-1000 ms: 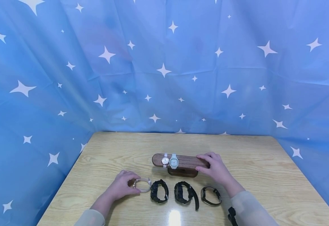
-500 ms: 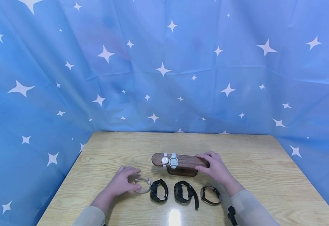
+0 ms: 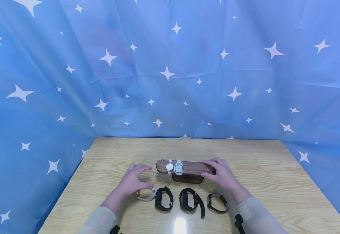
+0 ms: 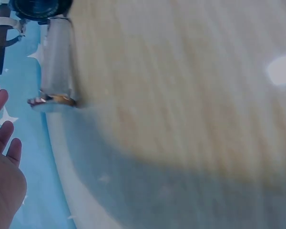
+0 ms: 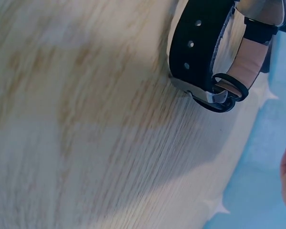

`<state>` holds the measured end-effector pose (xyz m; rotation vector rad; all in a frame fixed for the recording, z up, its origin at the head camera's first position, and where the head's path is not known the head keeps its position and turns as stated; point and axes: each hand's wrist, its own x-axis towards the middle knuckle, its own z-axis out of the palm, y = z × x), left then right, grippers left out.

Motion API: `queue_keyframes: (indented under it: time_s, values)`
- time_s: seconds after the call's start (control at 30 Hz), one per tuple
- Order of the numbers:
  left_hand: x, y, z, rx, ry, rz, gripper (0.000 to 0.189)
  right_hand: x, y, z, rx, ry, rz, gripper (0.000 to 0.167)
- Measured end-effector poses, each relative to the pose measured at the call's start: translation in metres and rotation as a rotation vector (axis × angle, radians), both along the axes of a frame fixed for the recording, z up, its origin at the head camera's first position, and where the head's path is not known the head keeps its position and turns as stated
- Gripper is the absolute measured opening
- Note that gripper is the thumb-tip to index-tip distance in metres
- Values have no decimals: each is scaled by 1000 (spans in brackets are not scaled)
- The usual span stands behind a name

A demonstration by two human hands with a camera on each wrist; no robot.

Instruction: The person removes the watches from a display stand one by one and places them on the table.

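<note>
My left hand (image 3: 130,183) hovers with fingers spread, holding nothing, near a watch with a pale strap (image 3: 145,199) lying on its side. The thumb partly hides this watch in the head view; in the left wrist view its pale strap (image 4: 57,62) shows apart from the hand. My right hand (image 3: 223,173) grips the right end of a dark wooden watch stand (image 3: 194,168) between thumb and fingers. A round-faced watch with a white strap (image 3: 169,167) and a square-faced pale watch (image 3: 179,168) sit around the stand's left half.
In front of the stand lie a chunky black watch (image 3: 159,199), another with a loose strap end (image 3: 183,199) and a slim black-strapped watch (image 3: 219,211). That slim watch's leather strap (image 5: 195,43) looms in the right wrist view. A starry blue cloth (image 3: 170,97) hangs behind the table.
My left hand has let go of the pale-strapped watch and moved up and right, toward the stand. My right hand stays on the stand's right end.
</note>
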<state>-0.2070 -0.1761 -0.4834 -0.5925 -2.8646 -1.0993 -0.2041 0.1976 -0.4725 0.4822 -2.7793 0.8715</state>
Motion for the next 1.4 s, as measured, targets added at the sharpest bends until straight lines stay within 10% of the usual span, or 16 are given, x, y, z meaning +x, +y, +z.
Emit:
queue_keyframes:
  time_s: [0.43,1.17,1.4]
  values:
    - [-18,34,14,80,14,-15,63,-1,1,-3,-5,-11,-4,54]
    - [-24,66,6,54,61,-86,61,3,-1,-5,5,1,-12,55]
    - [-29,73,6,-36,205,-139,53,3,0,-5,-17,13,-18,53]
